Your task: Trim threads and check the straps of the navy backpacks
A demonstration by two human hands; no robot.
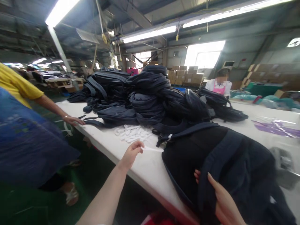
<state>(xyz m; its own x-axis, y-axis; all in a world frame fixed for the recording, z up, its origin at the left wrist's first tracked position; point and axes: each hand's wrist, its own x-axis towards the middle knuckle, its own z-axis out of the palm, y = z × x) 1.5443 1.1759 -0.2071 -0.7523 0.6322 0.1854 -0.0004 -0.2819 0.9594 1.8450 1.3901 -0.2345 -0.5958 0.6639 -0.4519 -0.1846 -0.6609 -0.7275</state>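
Note:
My left hand (131, 155) is closed in a pinch on one end of a thin white strip (152, 149), above the table's near edge. The strip stretches right toward a dark navy backpack (252, 159), which lies on the table with its back panel and straps facing up. Around one of its padded shoulder straps (211, 162) my right hand (221, 195) is wrapped, fingers on one side and thumb on the other. Just beyond my left hand lies a loose pile of white strips (133, 132).
A big heap of dark backpacks (147, 103) covers the middle of the white table (105, 137). At left, a person in a yellow top rests a hand (73, 120) on the table edge. Another person (220, 86) is across the table. Purple plastic wrapping (276, 128) and a grey dispenser (284, 165) lie right.

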